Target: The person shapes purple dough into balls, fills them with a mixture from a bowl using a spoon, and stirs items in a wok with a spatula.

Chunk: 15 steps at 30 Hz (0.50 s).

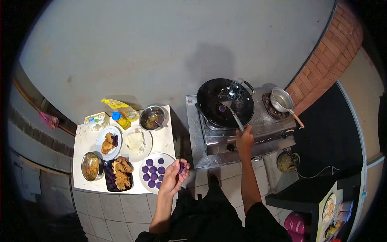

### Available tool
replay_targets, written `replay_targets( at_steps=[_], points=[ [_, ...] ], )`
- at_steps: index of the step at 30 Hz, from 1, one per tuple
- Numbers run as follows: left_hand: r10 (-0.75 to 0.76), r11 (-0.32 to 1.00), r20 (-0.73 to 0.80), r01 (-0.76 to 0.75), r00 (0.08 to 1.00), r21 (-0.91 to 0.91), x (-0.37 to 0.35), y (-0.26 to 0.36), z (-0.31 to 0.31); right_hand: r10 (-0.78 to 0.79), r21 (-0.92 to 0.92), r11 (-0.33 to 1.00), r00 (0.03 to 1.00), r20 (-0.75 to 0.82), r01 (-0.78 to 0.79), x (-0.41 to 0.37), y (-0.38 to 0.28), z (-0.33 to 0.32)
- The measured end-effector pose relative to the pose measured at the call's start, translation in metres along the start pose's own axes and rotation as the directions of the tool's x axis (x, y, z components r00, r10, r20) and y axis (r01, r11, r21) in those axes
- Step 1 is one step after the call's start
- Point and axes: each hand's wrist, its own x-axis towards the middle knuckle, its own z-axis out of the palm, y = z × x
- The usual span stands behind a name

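Observation:
My right hand is closed round the handle of a metal spatula, whose blade rests inside a black wok on the stove. By the blade lies one purple ball in the wok. My left hand has its fingers closed on another purple ball, partly hidden by them. It is held above the right edge of a white plate, on which several purple balls lie apart from one another.
A gas stove carries a strainer on its right burner. On the white table stand a black tray of fried food, metal bowls, a yellow bottle and more plates. A gas cylinder sits below the stove.

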Motion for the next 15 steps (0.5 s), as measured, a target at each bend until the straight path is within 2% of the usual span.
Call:
replay_targets(
  at_steps=[2, 5, 8, 11, 12, 15],
  points=[
    [0.036, 0.998, -0.043, -0.034, 0.998, 0.054, 0.007, -0.012, 0.003, -0.035, -0.027, 0.999, 0.999, -0.022, 0.034, 0.005, 0.01, 0.001],
    [0.105, 0.987, -0.09, -0.093, 0.99, 0.129, 0.017, -0.032, 0.014, -0.117, 0.075, 0.99, 0.993, -0.007, 0.118, 0.015, 0.024, -0.008],
    [0.19, 0.973, -0.147, -0.167, 0.971, 0.157, 0.035, -0.058, 0.036, -0.131, 0.21, 0.972, 0.984, 0.119, 0.104, 0.032, 0.034, -0.016],
    [0.262, 0.964, -0.228, -0.241, 0.938, 0.117, 0.054, -0.083, 0.063, -0.244, 0.309, 0.934, 0.953, 0.18, 0.18, 0.052, 0.037, -0.028],
    [0.28, 0.96, -0.259, -0.265, 0.924, 0.094, 0.059, -0.09, 0.07, -0.335, 0.308, 0.904, 0.939, 0.078, 0.296, 0.062, 0.035, -0.032],
    [0.213, 0.977, -0.3, -0.203, 0.93, 0.065, 0.069, -0.107, 0.063, -0.424, 0.294, 0.866, 0.906, 0.006, 0.404, 0.101, 0.027, -0.037]
  ],
)
